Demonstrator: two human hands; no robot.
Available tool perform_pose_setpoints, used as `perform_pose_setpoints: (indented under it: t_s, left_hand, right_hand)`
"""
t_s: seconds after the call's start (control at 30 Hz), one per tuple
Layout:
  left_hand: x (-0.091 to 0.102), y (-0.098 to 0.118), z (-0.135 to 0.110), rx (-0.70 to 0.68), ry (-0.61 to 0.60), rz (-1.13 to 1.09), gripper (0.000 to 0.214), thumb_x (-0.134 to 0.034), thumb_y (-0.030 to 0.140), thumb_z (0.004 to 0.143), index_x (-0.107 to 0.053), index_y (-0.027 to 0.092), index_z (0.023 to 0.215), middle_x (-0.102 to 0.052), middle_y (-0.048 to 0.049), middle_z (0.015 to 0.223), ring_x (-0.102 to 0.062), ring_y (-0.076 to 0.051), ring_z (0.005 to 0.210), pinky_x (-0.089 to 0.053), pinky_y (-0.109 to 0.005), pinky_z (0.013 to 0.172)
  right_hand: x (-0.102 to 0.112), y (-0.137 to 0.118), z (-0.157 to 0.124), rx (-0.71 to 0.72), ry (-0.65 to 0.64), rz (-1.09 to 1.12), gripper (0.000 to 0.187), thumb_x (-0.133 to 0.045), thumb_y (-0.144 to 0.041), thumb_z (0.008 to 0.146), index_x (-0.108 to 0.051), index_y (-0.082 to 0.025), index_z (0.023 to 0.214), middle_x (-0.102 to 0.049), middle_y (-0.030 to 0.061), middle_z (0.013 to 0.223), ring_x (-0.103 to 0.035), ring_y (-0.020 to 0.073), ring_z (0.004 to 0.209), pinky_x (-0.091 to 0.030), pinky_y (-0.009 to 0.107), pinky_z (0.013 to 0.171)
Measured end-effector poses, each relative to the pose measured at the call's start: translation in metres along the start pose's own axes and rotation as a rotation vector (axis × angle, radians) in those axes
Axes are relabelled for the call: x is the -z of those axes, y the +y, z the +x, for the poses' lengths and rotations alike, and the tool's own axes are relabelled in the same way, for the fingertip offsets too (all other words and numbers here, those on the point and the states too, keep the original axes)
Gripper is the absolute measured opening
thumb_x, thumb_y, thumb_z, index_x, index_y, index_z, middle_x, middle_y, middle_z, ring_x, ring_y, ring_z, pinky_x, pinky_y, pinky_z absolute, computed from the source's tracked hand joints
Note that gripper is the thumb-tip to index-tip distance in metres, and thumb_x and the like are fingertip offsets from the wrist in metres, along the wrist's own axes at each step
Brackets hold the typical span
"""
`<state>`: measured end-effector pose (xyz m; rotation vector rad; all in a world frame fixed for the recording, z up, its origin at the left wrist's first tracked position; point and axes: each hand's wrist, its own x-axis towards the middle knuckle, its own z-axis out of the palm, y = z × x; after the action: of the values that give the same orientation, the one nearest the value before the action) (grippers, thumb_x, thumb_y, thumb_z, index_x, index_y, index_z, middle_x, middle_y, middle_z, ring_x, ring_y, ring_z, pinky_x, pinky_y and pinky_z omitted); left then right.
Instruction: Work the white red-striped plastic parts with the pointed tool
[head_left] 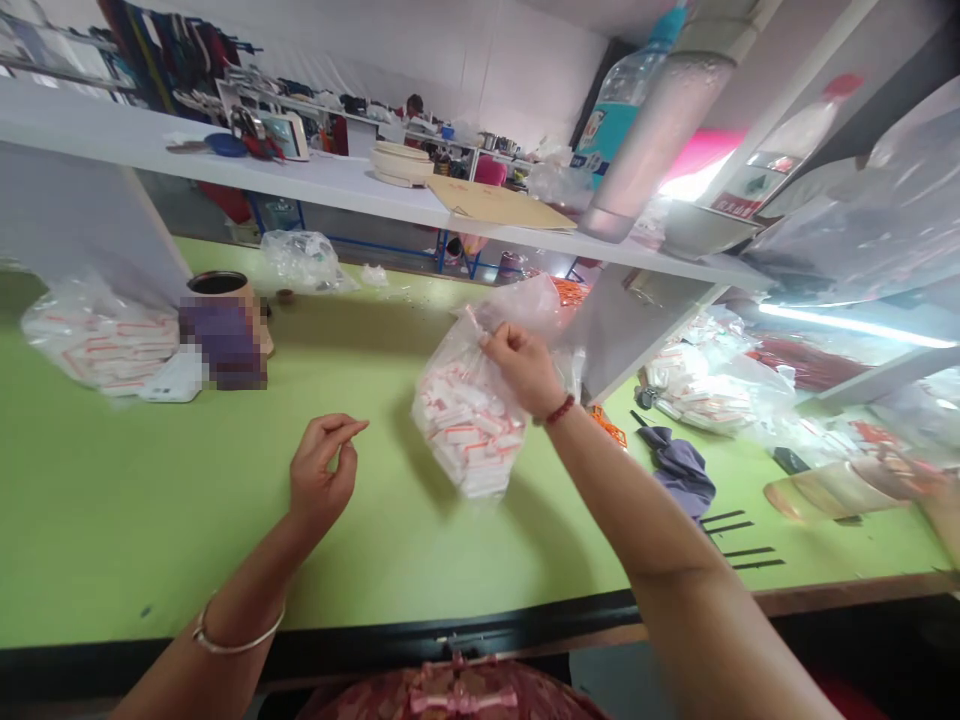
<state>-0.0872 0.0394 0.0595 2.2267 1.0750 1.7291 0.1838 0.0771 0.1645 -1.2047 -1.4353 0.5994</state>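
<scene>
My right hand (525,368) grips the gathered neck of a clear plastic bag (465,420) and lifts it above the green table (165,540). The bag is full of small white packets with red markings. My left hand (322,470) hangs to the left of the bag, not touching it, with thumb and forefinger pinched together and nothing visible between them. Another clear bag of the same white-and-red packets (97,335) lies at the far left of the table, and a third (712,385) lies at the right, beneath the shelf.
A white shelf (337,180) spans the table, carrying a plastic bottle (622,100) and a cardboard sheet (499,200). A dark-rimmed cup (217,285) and a pixelated patch stand at the left. A purple cloth (682,470) lies at the right. A person (414,105) sits far back.
</scene>
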Motion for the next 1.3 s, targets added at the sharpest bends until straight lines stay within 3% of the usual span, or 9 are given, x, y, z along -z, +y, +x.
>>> perform_pose_setpoints:
  t_s: [0.2, 0.3, 0.37, 0.57, 0.7, 0.8, 1.0, 1.17, 1.3]
  left_hand:
    - [-0.004, 0.002, -0.009, -0.11, -0.152, 0.028, 0.032, -0.044, 0.002, 0.087, -0.064, 0.017, 0.108, -0.057, -0.0053, 0.099, -0.059, -0.013, 0.087, -0.05, -0.023, 0.076]
    - [-0.006, 0.005, -0.012, -0.181, -0.223, 0.06, 0.033, -0.043, 0.001, 0.086, -0.063, 0.016, 0.109, -0.058, -0.0056, 0.099, -0.06, -0.012, 0.086, -0.05, -0.021, 0.074]
    - [-0.008, 0.006, -0.013, -0.195, -0.251, 0.078, 0.032, -0.043, 0.002, 0.087, -0.063, 0.016, 0.107, -0.059, -0.0056, 0.097, -0.06, -0.012, 0.084, -0.05, -0.021, 0.073]
    - [-0.011, 0.004, -0.014, -0.167, -0.334, 0.124, 0.031, -0.04, 0.007, 0.089, -0.065, 0.017, 0.103, -0.062, -0.0057, 0.094, -0.062, -0.013, 0.081, -0.052, -0.021, 0.071]
    - [-0.011, 0.002, -0.015, -0.162, -0.346, 0.126, 0.03, -0.041, 0.008, 0.089, -0.065, 0.018, 0.105, -0.063, -0.0058, 0.094, -0.062, -0.013, 0.081, -0.052, -0.022, 0.071]
    - [-0.012, 0.004, -0.017, -0.168, -0.356, 0.113, 0.031, -0.041, 0.007, 0.089, -0.064, 0.018, 0.106, -0.062, -0.0059, 0.095, -0.061, -0.013, 0.08, -0.052, -0.022, 0.07]
    - [-0.013, 0.009, -0.02, -0.186, -0.385, 0.088, 0.03, -0.04, 0.004, 0.087, -0.063, 0.015, 0.103, -0.061, -0.0067, 0.092, -0.058, -0.015, 0.081, -0.05, -0.025, 0.071]
    - [-0.011, 0.015, -0.019, -0.234, -0.393, 0.096, 0.028, -0.04, 0.003, 0.086, -0.063, 0.014, 0.098, -0.061, -0.0072, 0.09, -0.057, -0.016, 0.08, -0.05, -0.027, 0.072]
    - [-0.009, 0.021, -0.019, -0.224, -0.428, 0.093, 0.023, -0.041, 0.005, 0.087, -0.061, 0.015, 0.093, -0.06, -0.0063, 0.088, -0.055, -0.015, 0.077, -0.048, -0.027, 0.072]
  right_hand:
    - [0.074, 0.018, 0.072, 0.112, -0.078, -0.444, 0.031, -0.057, -0.023, 0.072, -0.031, -0.022, 0.055, -0.029, -0.0081, 0.052, -0.025, 0.0074, 0.051, -0.022, 0.024, 0.051]
    - [0.103, 0.041, 0.088, 0.172, -0.01, -0.669, 0.027, -0.054, -0.021, 0.072, -0.032, -0.022, 0.056, -0.032, -0.007, 0.053, -0.028, 0.0089, 0.053, -0.024, 0.025, 0.054]
    - [0.11, 0.061, 0.089, 0.111, 0.002, -0.777, 0.024, -0.053, -0.021, 0.072, -0.034, -0.022, 0.057, -0.036, -0.0059, 0.054, -0.032, 0.0102, 0.055, -0.026, 0.025, 0.056]
    - [0.095, 0.11, 0.064, -0.089, 0.087, -0.834, 0.013, -0.054, -0.032, 0.075, -0.05, -0.02, 0.077, -0.054, -0.001, 0.067, -0.048, 0.0142, 0.062, -0.036, 0.026, 0.06]
    - [0.095, 0.115, 0.043, -0.207, 0.276, -0.895, 0.065, -0.059, -0.056, 0.075, -0.045, -0.017, 0.125, -0.064, 0.0081, 0.094, -0.059, 0.021, 0.076, -0.042, 0.03, 0.066]
    - [0.104, 0.119, 0.032, -0.309, 0.181, -0.994, 0.084, -0.065, -0.054, 0.07, -0.038, -0.015, 0.139, -0.066, 0.0131, 0.098, -0.061, 0.0264, 0.08, -0.044, 0.034, 0.068]
    - [0.114, 0.113, 0.059, -0.184, 0.142, -0.86, 0.041, -0.048, -0.04, 0.081, -0.065, -0.012, 0.106, -0.067, 0.0094, 0.086, -0.06, 0.0216, 0.078, -0.045, 0.032, 0.07]
    - [0.088, 0.074, 0.115, 0.104, 0.111, -0.778, 0.03, -0.051, -0.04, 0.082, -0.066, -0.016, 0.093, -0.064, 0.0049, 0.075, -0.057, 0.0185, 0.07, -0.043, 0.03, 0.066]
    - [0.063, 0.062, 0.15, 0.151, 0.071, -0.832, 0.023, -0.052, -0.037, 0.085, -0.064, -0.019, 0.094, -0.064, 0.0043, 0.074, -0.056, 0.0187, 0.065, -0.042, 0.031, 0.065]
